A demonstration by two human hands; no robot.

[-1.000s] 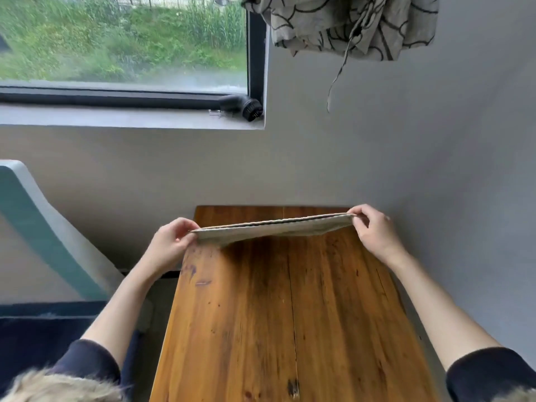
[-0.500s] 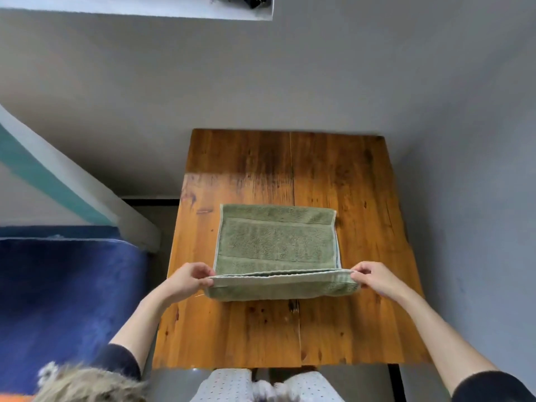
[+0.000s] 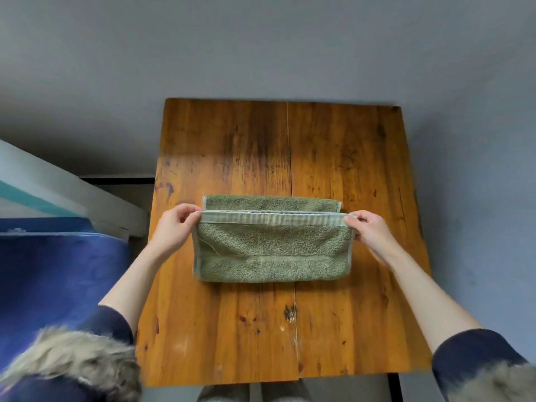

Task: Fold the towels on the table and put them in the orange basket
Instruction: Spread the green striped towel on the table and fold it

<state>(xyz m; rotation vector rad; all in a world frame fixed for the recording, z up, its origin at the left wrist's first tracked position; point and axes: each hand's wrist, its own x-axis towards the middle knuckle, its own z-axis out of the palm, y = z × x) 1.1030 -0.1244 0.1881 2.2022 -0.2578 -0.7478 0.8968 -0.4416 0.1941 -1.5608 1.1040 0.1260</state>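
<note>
A green towel [image 3: 272, 250] lies folded on the wooden table [image 3: 278, 329], its pale striped hem running along the top of the upper layer. My left hand [image 3: 174, 227] pinches the left end of that hem. My right hand [image 3: 369, 227] pinches the right end. A strip of the lower layer shows just beyond the hem. The orange basket is out of view.
A grey wall stands close behind the table and to its right. A blue cushion [image 3: 58, 280] and a white and teal slanted board [image 3: 43, 187] lie to the left of the table. The table's near edge is just in front of my legs.
The towel was held stretched in the air, then laid on the table. My hands have carried its near edge away from me over the rest, folding it. The view has tilted down.
</note>
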